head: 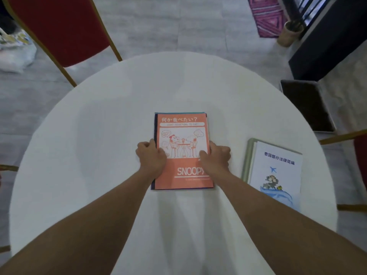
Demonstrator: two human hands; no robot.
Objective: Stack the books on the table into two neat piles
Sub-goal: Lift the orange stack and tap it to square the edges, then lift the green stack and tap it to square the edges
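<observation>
Both hands are gripping the Snoopy notebook (181, 151) pile mid-worktop (99, 135): left hand (152, 155) and right hand (215, 157) squeezing its sides; white booklet (276, 171) pile is sitting near the right edge.

Orange Snoopy pile (182, 135) mid-table; white-covered pile (276, 171) right, apart.

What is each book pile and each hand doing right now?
Orange Snoopy book: closed, face up, topping the middle pile.
Middle pile: flat, edges nearly lined up.
White book: closed, topping the right pile.
Left hand: pressing the pile's left edge.
Right hand: pressing its right edge.
</observation>
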